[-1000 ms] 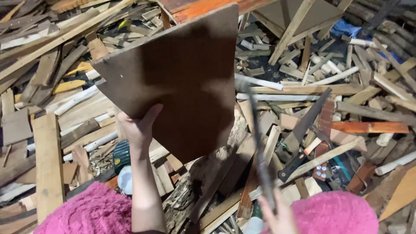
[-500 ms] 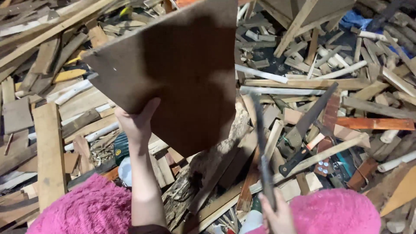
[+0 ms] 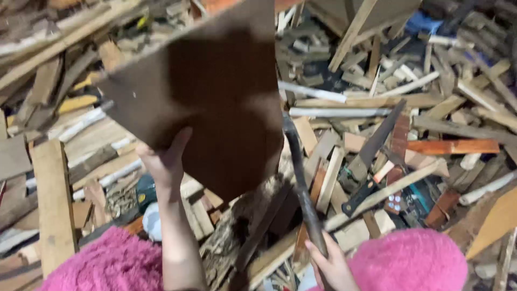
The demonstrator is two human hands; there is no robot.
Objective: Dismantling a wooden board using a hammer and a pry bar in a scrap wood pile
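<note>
My left hand (image 3: 167,164) grips the lower left edge of a large dark brown board (image 3: 215,91) and holds it tilted up over a heap of scrap wood. My right hand (image 3: 329,264) is closed around the bottom of a long dark handle (image 3: 299,183) that rises toward the board's right edge; its top end is hidden behind the board. Pink fuzzy sleeves or knees (image 3: 107,264) fill the bottom of the view on both sides.
Scrap wood planks and sticks (image 3: 377,102) cover the ground all around. A hand saw with a black handle (image 3: 371,156) lies right of the board. A wide pale plank (image 3: 54,205) lies at the left. A rough log (image 3: 237,231) sits beneath the board.
The board has been lifted higher and tilted further up. The dark handle in my right hand has moved left, closer to the board's edge.
</note>
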